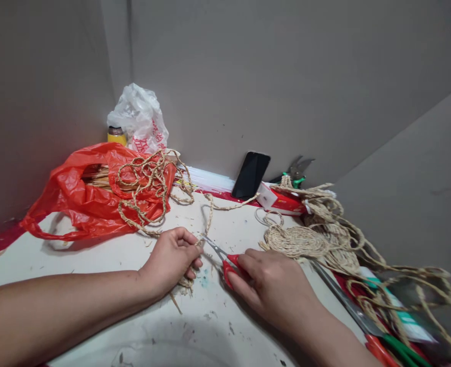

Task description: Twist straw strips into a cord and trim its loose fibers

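My left hand (174,255) pinches a braided straw cord (209,216) near the middle of the white board. The cord runs up from the fingers and bends off to the right. A frayed straw bunch (186,285) shows beneath this hand. My right hand (265,278) has its fingers in the red handles of small scissors (222,252). Their slim blades point left, slightly parted, with the tips close to the cord at my left fingertips. Whether the blades touch it I cannot tell.
A red plastic bag (83,209) with straw and tangled braid lies left. Behind stand a white plastic bag (137,114), a yellow jar (116,135) and a leaning phone (251,175). Coiled braid (296,240), pruning shears (299,171) and large scissors (347,300) lie right.
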The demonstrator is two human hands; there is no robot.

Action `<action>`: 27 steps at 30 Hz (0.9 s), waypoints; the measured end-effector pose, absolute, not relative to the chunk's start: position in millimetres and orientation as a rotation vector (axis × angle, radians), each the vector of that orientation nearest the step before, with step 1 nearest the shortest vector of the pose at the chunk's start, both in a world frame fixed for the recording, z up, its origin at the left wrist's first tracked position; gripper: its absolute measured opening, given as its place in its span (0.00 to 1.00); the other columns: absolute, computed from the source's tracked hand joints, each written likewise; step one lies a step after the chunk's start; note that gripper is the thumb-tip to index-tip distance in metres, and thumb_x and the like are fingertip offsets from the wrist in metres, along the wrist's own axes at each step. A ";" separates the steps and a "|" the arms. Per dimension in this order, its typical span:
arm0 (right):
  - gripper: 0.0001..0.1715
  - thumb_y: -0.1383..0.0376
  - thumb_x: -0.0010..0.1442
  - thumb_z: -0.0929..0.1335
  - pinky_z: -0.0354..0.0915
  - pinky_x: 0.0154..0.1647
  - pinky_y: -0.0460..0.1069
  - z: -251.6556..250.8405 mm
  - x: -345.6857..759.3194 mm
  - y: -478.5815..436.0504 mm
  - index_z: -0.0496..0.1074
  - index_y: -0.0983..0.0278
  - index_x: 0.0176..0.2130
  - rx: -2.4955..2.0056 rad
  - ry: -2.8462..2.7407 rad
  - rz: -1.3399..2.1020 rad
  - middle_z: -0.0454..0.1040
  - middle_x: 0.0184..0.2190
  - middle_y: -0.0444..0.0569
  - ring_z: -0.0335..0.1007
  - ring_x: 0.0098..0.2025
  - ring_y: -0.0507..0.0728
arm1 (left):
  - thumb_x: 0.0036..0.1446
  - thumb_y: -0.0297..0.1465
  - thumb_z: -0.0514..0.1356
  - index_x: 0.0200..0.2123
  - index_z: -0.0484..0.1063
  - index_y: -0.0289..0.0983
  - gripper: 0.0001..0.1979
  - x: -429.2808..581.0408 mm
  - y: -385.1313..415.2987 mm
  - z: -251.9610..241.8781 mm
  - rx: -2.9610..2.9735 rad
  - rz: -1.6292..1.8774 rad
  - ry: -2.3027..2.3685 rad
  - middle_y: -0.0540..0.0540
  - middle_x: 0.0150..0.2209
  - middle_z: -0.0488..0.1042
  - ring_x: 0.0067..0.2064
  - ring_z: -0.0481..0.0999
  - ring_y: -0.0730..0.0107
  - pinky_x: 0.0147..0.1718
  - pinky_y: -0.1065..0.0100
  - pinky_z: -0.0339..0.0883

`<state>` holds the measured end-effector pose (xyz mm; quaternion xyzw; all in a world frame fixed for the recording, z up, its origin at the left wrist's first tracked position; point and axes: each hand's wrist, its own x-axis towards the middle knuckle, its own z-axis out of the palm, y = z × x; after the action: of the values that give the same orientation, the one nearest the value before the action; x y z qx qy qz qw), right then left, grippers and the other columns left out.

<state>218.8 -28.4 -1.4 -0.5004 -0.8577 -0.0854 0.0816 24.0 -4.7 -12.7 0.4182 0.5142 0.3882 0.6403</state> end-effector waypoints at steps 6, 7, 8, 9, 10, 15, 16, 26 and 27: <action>0.20 0.58 0.60 0.61 0.47 0.25 0.49 8.4 222.6 -28.2 0.71 0.63 0.22 -1.607 -2.600 -0.364 0.70 0.19 0.47 0.61 0.20 0.52 | 0.48 0.32 0.62 0.27 0.61 0.37 0.10 24.3 -5.3 -12.9 0.972 0.941 1.193 0.53 0.20 0.70 0.15 0.63 0.81 0.14 0.77 0.57; 0.20 0.58 0.60 0.62 0.47 0.24 0.49 10.3 222.8 -29.0 0.71 0.63 0.22 -1.614 -2.609 -0.355 0.70 0.19 0.47 0.61 0.19 0.52 | 0.49 0.33 0.62 0.27 0.61 0.37 0.11 24.3 -5.0 -13.7 0.978 0.947 1.185 0.53 0.20 0.70 0.15 0.63 0.80 0.14 0.77 0.58; 0.20 0.59 0.59 0.62 0.47 0.24 0.49 12.2 222.8 -30.0 0.71 0.63 0.21 -1.619 -2.615 -0.345 0.70 0.19 0.47 0.61 0.19 0.52 | 0.49 0.35 0.62 0.27 0.61 0.37 0.11 24.1 -4.6 -14.6 0.986 0.952 1.176 0.53 0.20 0.70 0.15 0.63 0.80 0.14 0.76 0.58; 0.19 0.59 0.59 0.62 0.47 0.24 0.49 14.0 222.7 -31.1 0.70 0.63 0.21 -1.619 -2.616 -0.334 0.70 0.19 0.47 0.61 0.19 0.52 | 0.50 0.35 0.61 0.27 0.61 0.37 0.11 23.9 -4.2 -15.6 0.995 0.959 1.170 0.53 0.20 0.70 0.16 0.64 0.80 0.15 0.76 0.59; 0.19 0.59 0.59 0.62 0.47 0.24 0.49 15.7 222.6 -32.4 0.70 0.63 0.21 -1.610 -2.615 -0.322 0.70 0.19 0.47 0.62 0.19 0.53 | 0.50 0.35 0.61 0.27 0.61 0.37 0.11 23.6 -3.8 -16.4 1.009 0.966 1.168 0.53 0.20 0.70 0.17 0.64 0.80 0.16 0.75 0.60; 0.16 0.59 0.56 0.64 0.48 0.23 0.49 22.9 219.7 -39.8 0.69 0.62 0.20 -1.483 -2.572 -0.314 0.67 0.17 0.46 0.61 0.18 0.53 | 0.48 0.31 0.61 0.25 0.61 0.37 0.10 22.2 -3.4 -18.2 1.156 1.039 1.153 0.54 0.21 0.67 0.21 0.65 0.78 0.21 0.75 0.60; 0.17 0.58 0.56 0.64 0.48 0.23 0.49 23.6 218.6 -41.1 0.69 0.62 0.20 -1.469 -2.570 -0.329 0.67 0.17 0.46 0.61 0.18 0.53 | 0.48 0.30 0.61 0.24 0.61 0.37 0.09 22.1 -3.7 -17.8 1.206 1.054 1.150 0.54 0.21 0.65 0.22 0.64 0.78 0.21 0.75 0.59; 0.16 0.56 0.54 0.65 0.49 0.25 0.50 27.8 213.7 -42.9 0.71 0.62 0.21 -1.546 -2.580 -0.521 0.69 0.18 0.48 0.63 0.19 0.55 | 0.52 0.26 0.55 0.26 0.66 0.37 0.04 20.8 -11.5 -10.6 1.711 1.077 1.212 0.52 0.24 0.68 0.27 0.66 0.75 0.28 0.74 0.60; 0.16 0.56 0.54 0.65 0.49 0.25 0.50 28.9 213.7 -43.6 0.71 0.62 0.21 -1.556 -2.584 -0.513 0.69 0.18 0.48 0.63 0.19 0.54 | 0.52 0.25 0.55 0.27 0.66 0.37 0.03 20.4 -11.8 -10.6 1.737 1.081 1.227 0.52 0.25 0.68 0.27 0.66 0.75 0.28 0.74 0.60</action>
<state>213.7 -43.6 28.9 -0.5082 -0.8438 -0.1674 0.0411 20.4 -11.8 -10.6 0.6768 0.4779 0.4212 0.3691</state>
